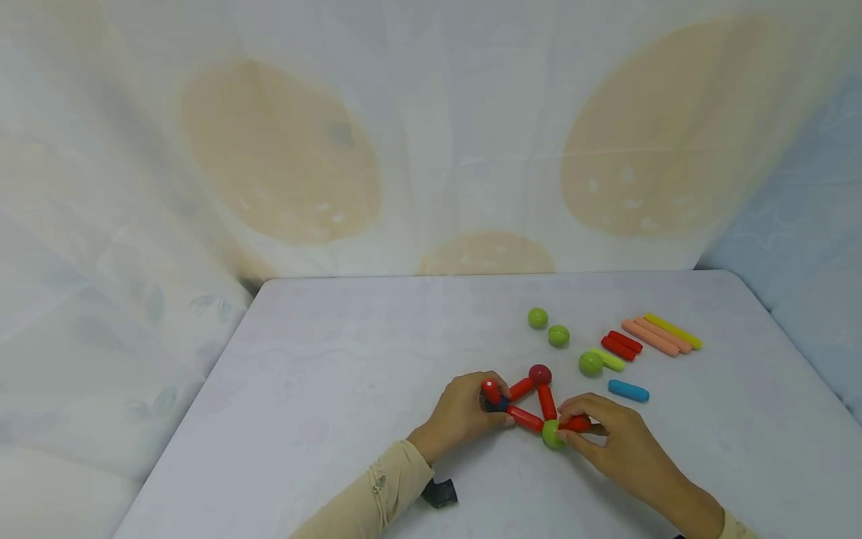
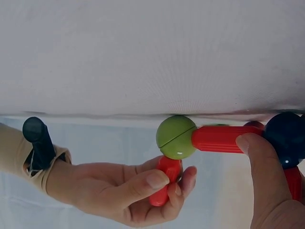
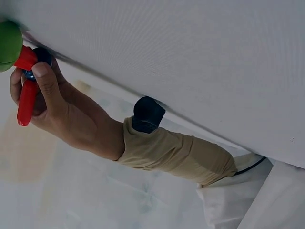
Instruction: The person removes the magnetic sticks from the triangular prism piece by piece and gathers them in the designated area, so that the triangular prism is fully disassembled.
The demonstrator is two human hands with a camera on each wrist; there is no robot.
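Sleeves in beige come in from the near edge of the white table (image 1: 350, 329); a dark strap (image 1: 439, 492) lies just by the left cuff.

Left hand (image 1: 465, 415): fingers curled round the dark blue ball (image 1: 500, 404) at the left corner of the rod-and-ball frame, thumb pressed on the red rod beside it; a short red rod (image 1: 491, 390) stands up from that ball between the fingers; grip closed on the ball.

Right hand (image 1: 616, 442): thumb and fingers pinch a short red rod (image 1: 578, 424) just right of the green ball (image 1: 552, 434); left wrist view shows this rod's end touching the green ball (image 2: 176, 137), fingers wrapped round it; grip closed on the rod.

Frame, taken from the green ball: one red rod (image 1: 524, 418) runs left to the dark blue ball; another (image 1: 547, 402) runs up and away to a dark red ball (image 1: 540, 373); a third (image 1: 521, 388) joins dark red ball to dark blue ball; triangle lies flat on the table between the hands.

Loose parts, all beyond and right of the green ball: blue rod (image 1: 628, 391) nearest; green ball with a lime rod (image 1: 609, 360) touching it; two red rods (image 1: 622, 345) side by side; two more green balls (image 1: 548, 327) farther back; two peach rods (image 1: 653, 336) and a yellow rod (image 1: 672, 331) farthest right.
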